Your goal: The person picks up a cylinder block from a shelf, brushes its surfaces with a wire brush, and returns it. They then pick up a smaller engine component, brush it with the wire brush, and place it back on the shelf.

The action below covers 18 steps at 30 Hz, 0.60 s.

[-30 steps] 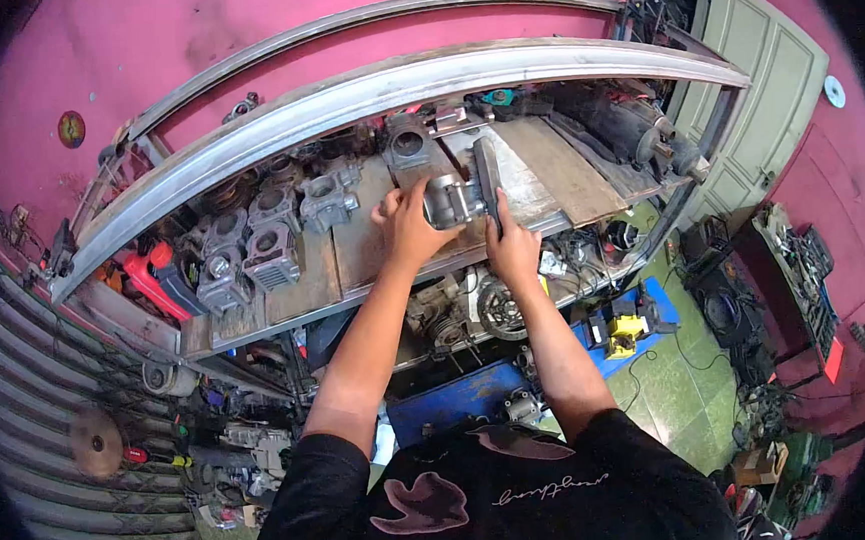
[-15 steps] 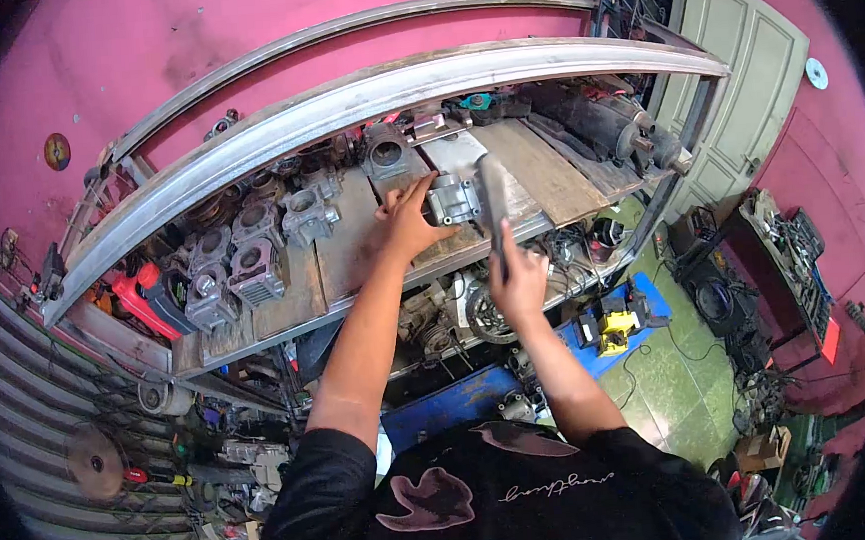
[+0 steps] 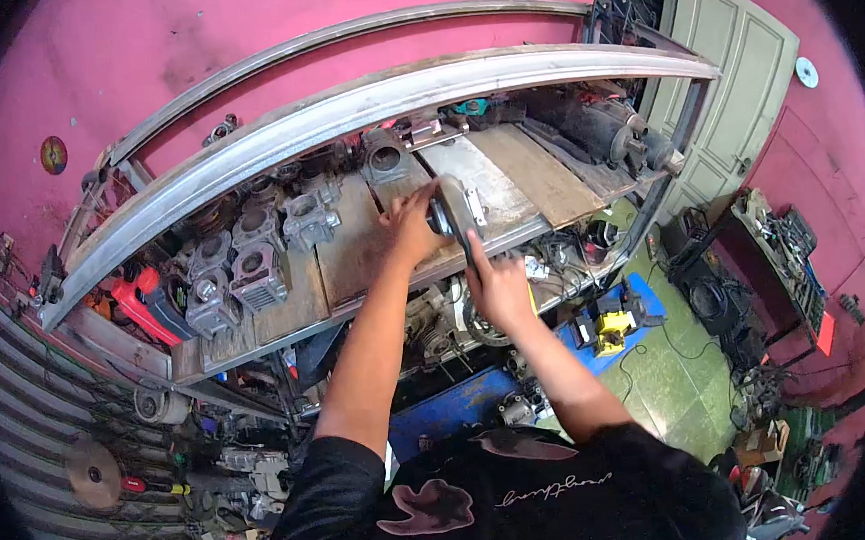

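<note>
My left hand (image 3: 412, 226) grips the left side of a small silver metal engine part (image 3: 476, 207) on the wooden shelf. Fingers and thumb are bent around it. In my right hand (image 3: 500, 290) is a long, flat brush-like tool (image 3: 456, 203) with a dark handle, the index finger stretched along it. Its broad grey-brown head lies over the engine part and hides most of it; bristles cannot be made out. Just behind stands a grey cylinder block (image 3: 385, 160).
Several cylinder blocks (image 3: 255, 272) fill the shelf's left side, beside a red-and-black case (image 3: 149, 305). A metal rail (image 3: 389, 84) arches across behind my hands. Dark cylindrical parts (image 3: 593, 128) lie at the right end. Below are a blue bench (image 3: 442, 407) and a yellow object (image 3: 613, 332).
My right hand has moved left with the brush-like tool, from the engine part's right side to over it. My left hand stays on the part.
</note>
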Each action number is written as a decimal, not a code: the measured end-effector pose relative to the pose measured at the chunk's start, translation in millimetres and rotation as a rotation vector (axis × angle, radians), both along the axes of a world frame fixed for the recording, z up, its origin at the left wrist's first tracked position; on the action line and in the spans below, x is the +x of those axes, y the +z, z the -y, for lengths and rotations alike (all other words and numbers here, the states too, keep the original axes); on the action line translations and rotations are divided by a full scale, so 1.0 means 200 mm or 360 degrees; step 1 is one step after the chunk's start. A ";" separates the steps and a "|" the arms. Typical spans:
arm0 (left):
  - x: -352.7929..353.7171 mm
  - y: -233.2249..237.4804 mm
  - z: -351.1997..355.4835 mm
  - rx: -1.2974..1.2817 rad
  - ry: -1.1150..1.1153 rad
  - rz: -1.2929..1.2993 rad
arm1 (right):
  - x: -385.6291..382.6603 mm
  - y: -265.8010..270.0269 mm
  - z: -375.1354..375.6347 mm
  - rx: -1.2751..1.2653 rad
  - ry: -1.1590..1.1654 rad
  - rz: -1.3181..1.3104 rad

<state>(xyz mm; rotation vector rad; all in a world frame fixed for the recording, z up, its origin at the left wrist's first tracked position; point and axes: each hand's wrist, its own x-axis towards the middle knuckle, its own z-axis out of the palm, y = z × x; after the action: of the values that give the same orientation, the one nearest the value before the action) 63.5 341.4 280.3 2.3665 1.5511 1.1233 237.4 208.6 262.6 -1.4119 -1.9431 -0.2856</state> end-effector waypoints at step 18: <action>0.00 0.15 0.07 -0.0234 0.0116 -0.0227 | 0.19 -0.08 0.16 -0.0323 -0.0077 -0.0450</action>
<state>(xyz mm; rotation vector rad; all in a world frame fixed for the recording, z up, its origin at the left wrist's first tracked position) 63.7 327.0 311.2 2.3549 1.7134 0.8365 275.7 176.1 245.7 -1.5380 -1.7443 0.0898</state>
